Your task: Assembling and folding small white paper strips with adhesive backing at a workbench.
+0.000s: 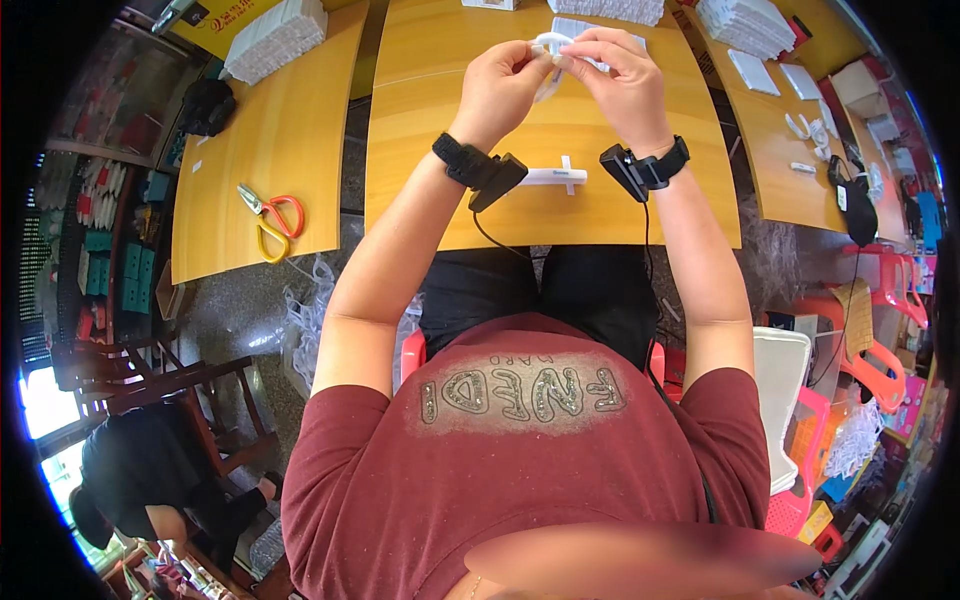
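Both my hands are raised over the far middle of the wooden table (420, 110). My left hand (505, 85) pinches a small white looped piece (553, 40) from the left, thumb and forefinger together. From the right, my right hand (625, 85) holds the same piece, fingertips close to those of the left. A pale, partly see-through curved part (546, 90) hangs below the fingers; its exact kind cannot be made out. Nearer to me, between my wrists, a white stick-shaped thing (545, 177) lies on the table with a thin strip across it.
Scissors with red and yellow handles (270, 222) lie on the left table. White stacks stand on that table (275, 40), at the back (610, 8) and on the right table (745, 25). Small white pieces (815, 130) lie at right. A person (150, 470) bends at lower left.
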A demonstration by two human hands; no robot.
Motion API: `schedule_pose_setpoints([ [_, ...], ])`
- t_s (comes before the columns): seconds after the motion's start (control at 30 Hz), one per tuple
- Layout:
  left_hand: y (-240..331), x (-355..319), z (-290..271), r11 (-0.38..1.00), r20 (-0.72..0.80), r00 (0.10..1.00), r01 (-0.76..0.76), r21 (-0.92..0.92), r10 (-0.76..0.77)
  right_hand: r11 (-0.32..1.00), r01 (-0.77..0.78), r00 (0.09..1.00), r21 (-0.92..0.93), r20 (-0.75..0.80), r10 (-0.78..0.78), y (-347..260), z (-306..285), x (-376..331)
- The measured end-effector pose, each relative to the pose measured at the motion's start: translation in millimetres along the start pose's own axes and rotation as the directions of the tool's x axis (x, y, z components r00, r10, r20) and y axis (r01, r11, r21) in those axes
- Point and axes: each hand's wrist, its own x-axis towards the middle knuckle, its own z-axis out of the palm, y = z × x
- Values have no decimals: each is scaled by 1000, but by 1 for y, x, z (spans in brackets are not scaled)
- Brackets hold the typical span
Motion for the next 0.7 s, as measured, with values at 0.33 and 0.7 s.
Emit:
schedule_pose_setpoints([
  [0.33,-57,25,-44,473,19,777,402,-784,-630,987,156,985,45,-80,-152,-17,-18,-24],
  [0.7,-24,2,-43,731,125,911,393,-559,-394,905,-282,951,-317,32,308,24,-26,-45],
])
